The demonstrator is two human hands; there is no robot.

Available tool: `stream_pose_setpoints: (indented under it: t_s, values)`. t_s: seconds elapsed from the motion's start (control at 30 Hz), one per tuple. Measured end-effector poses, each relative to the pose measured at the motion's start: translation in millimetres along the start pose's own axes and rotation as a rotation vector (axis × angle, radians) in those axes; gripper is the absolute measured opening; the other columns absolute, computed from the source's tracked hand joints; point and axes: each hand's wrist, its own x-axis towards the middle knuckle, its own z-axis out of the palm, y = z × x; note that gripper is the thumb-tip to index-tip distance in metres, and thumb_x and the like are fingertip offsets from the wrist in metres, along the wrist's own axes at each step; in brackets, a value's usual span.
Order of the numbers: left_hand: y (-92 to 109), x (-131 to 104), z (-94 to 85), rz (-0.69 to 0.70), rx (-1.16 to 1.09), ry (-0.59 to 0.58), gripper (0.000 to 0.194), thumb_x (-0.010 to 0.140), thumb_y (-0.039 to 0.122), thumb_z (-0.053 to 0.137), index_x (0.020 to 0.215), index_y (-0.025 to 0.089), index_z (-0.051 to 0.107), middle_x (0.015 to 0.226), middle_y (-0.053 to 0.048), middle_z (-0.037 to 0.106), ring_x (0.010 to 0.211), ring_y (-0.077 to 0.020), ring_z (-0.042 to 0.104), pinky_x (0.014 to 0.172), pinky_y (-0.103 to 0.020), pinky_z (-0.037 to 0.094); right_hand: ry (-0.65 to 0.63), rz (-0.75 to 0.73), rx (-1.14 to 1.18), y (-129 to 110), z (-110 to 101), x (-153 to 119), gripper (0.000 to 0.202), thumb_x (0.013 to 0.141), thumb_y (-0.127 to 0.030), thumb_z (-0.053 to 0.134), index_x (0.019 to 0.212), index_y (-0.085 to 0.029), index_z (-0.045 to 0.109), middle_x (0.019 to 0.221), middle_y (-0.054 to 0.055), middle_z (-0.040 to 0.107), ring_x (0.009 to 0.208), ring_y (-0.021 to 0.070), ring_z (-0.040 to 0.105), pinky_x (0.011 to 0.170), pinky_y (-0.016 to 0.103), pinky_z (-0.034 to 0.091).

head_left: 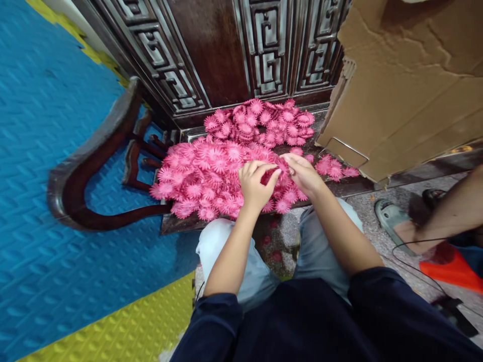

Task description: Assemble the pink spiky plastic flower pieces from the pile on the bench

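Note:
Over a heap of pink, spiky-edged flower-shaped pieces [211, 171], both of my hands meet close together. My left hand [256, 185] curls its thumb and forefinger toward each other in a pinch, and whatever lies between the tips is too small to make out. Just to its right, my right hand [303, 174] has its fingers drawn together at the tips. Pink pieces behind the fingertips make it hard to see what this hand grips. A second pile of pink flower pieces [260, 120] lies behind the heap, against the carved panel.
Dark carved wooden panel [211, 45] stands at the back. A curved wooden armrest [90, 151] is at left, over blue mat [33, 201]. Large cardboard [407, 90] leans at right, loose pink pieces [332, 167] beside it. Another person's sandalled foot [396, 226] is at right.

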Motion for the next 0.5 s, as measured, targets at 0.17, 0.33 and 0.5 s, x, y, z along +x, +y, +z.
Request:
stream_pose_setpoints:
  t_s: [0.17,0.33,0.5]
  values:
    - [0.2,-2.8,10.3,-0.057,-0.161,-0.03,0.018,0.073,0.039,0.068,0.079,0.023,0.07,0.08,-0.001,0.065,0.083,-0.0168,0.057,0.078,-0.032,0.04,-0.117,-0.027,-0.071,1.2,3.2,-3.2,0.026,0.065,-0.041,0.072,0.082,-0.021,0.067,0.07,-0.003,0.053,0.059,0.0082,0.04,0.056,0.022,0.033]
    - [0.0,-3.7,13.8,-0.163,-0.411,-0.016,0.013,0.074,0.034,0.068,0.077,0.021,0.068,0.079,-0.001,0.065,0.079,-0.0142,0.058,0.077,-0.03,0.044,-0.165,-0.021,-0.032,-0.6,6.7,-5.7,0.025,0.067,-0.038,0.07,0.086,-0.023,0.066,0.075,-0.002,0.053,0.066,0.0104,0.043,0.061,0.023,0.036]
    - [3.5,-2.5,11.0,-0.208,-0.585,-0.028,0.007,0.075,0.027,0.067,0.075,0.019,0.067,0.075,0.0,0.063,0.073,-0.012,0.057,0.071,-0.026,0.046,-0.164,0.03,0.021,-3.6,7.0,-7.2,0.023,0.068,-0.033,0.068,0.089,-0.023,0.066,0.066,-0.003,0.045,0.057,0.009,0.035,0.056,0.023,0.032]
